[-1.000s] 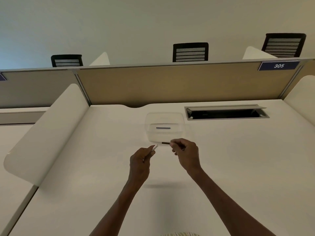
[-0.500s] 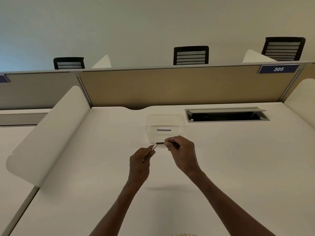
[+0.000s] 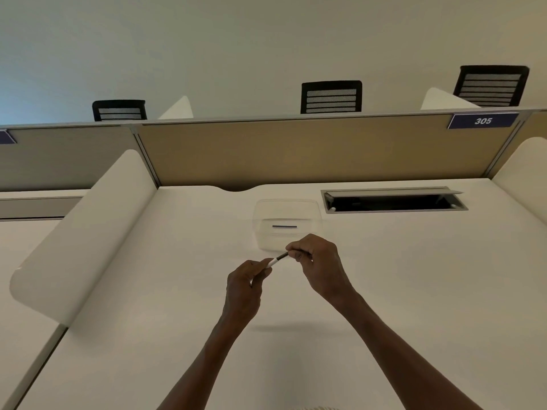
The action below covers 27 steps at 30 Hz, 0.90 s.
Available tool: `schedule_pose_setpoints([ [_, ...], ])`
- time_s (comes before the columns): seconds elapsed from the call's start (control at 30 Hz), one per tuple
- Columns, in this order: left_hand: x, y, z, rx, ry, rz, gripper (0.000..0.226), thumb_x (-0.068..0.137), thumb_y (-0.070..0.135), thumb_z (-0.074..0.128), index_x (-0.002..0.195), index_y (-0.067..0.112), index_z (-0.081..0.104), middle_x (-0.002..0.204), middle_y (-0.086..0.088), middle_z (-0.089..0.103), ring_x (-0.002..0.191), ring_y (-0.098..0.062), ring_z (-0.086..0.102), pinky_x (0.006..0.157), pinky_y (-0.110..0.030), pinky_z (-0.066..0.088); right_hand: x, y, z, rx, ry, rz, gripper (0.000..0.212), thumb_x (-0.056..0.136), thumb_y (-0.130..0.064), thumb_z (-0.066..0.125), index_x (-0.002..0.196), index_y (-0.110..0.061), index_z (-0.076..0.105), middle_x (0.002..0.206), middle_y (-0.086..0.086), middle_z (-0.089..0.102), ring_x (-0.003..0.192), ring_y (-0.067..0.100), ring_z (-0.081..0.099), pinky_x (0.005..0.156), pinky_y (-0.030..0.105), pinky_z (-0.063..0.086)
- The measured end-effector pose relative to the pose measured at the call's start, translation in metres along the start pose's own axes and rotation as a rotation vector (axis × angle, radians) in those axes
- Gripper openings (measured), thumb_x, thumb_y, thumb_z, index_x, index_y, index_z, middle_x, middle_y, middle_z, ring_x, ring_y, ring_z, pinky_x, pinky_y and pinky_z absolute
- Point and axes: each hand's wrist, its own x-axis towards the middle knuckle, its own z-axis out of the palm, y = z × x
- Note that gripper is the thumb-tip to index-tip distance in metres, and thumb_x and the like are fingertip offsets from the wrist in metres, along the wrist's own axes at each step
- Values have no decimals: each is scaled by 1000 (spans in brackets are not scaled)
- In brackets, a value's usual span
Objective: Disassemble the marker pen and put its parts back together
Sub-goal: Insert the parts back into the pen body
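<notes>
- Head view shows two bare arms reaching out over a wide white table (image 3: 414, 291).
- Both hands meet in the air over the middle of the table, and a thin shadow lies on the table under them.
- The left hand (image 3: 244, 287) is curled, and its finger and thumb pinch the white part of the marker pen (image 3: 273, 262).
- The right hand (image 3: 318, 263) is at about 2 o'clock from the left hand, and its fingertips pinch the thin dark part (image 3: 282, 256) of the pen.
- The white part and the dark part line up end to end, from low left to high right, with the white one at 8 o'clock and the dark one at 2 o'clock.
- I cannot tell if the dark part sits inside the white part or only touches it.
- A clear plastic box (image 3: 287, 224) stands on the table at 12 o'clock from the hands, just behind them.
- Inside the box lies a short dark stick (image 3: 284, 226), flat and pointing side to side.
- A long open slot (image 3: 395, 201) with a grey rim is cut into the table at 2 o'clock from the box.
- A tan wall panel (image 3: 296, 152) stands along the far edge of the table.
- A blue tag with 305 (image 3: 483, 121) sits on the panel at the top right.
- Three black chair backs (image 3: 331, 97) show above the panel.
</notes>
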Motion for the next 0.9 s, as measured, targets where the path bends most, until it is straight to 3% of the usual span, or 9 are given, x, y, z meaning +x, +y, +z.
schedule_pose_setpoints([
  [0.27, -1, 4, 0, -6, -52, 33, 30, 89, 2, 67, 112, 21, 74, 78, -1, 67, 72, -10, 57, 63, -15, 40, -2, -6, 3, 61, -128, 25, 18, 86, 0, 67, 103, 0, 74, 89, 12, 72, 79, 11, 61, 73, 8, 44],
  [0.43, 0, 8, -4, -28, -57, 18, 27, 90, 8, 67, 110, 24, 74, 77, 5, 64, 71, -4, 54, 62, -11, 36, 1, -8, 1, 73, -140, 33, 16, 87, -1, 67, 100, -2, 74, 86, 11, 72, 74, 11, 60, 70, 9, 44],
  [0.57, 2, 12, -9, -51, -47, 0, 21, 91, 14, 68, 106, 26, 76, 81, 3, 68, 77, -9, 60, 64, -19, 41, 2, -10, -1, 17, -183, -29, 14, 84, -6, 71, 98, -6, 74, 87, 6, 72, 76, 7, 58, 71, 7, 40],
  [0.63, 3, 15, -12, -52, -60, 2, 21, 90, 14, 68, 103, 27, 76, 83, 3, 70, 81, -10, 62, 66, -19, 43, 3, -11, -3, -9, -215, -78, 12, 84, -7, 71, 96, -6, 74, 85, 7, 71, 76, 10, 58, 71, 12, 42],
  [0.73, 4, 18, -16, -64, -75, 13, 23, 90, 12, 68, 102, 30, 76, 83, 2, 70, 81, -10, 60, 65, -22, 41, 4, -13, -5, -108, -257, -185, 10, 89, -6, 65, 95, -4, 73, 79, 10, 66, 73, 20, 59, 66, 32, 48],
  [0.9, 6, 21, -20, -52, -58, 65, 28, 88, 8, 70, 99, 33, 75, 80, -2, 68, 78, -12, 59, 64, -20, 40, 2, -18, -4, -237, -247, -278, 13, 91, -7, 61, 96, -4, 73, 78, 12, 63, 68, 26, 58, 58, 37, 48],
])
